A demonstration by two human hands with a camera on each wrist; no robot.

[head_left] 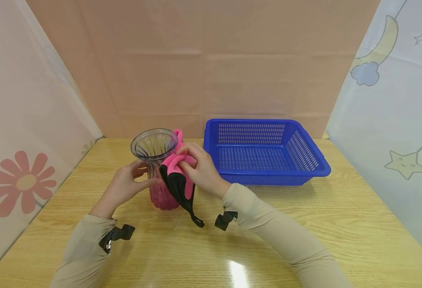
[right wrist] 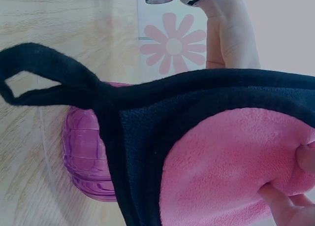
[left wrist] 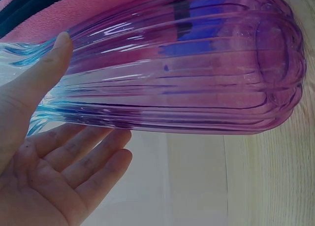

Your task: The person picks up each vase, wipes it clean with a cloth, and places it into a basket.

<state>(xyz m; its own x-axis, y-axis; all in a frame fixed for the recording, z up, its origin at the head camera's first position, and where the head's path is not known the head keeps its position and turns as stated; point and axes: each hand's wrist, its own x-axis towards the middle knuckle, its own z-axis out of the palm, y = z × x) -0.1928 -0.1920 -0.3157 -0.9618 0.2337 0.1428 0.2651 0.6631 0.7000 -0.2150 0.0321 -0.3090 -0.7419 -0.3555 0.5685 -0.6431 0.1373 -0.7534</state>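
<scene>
Beside the basket (head_left: 268,173), the left hand (head_left: 124,185) loosely cups a vase (head_left: 161,193), the right hand (head_left: 204,170) pinching a cloth (head_left: 177,185).

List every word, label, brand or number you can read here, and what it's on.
None: no readable text shows on the transparent, partly pink ribbed vase, the pink-and-black plush cloth or the blue plastic basket. The pale side walls bear only drawings, like a pink flower.
</scene>
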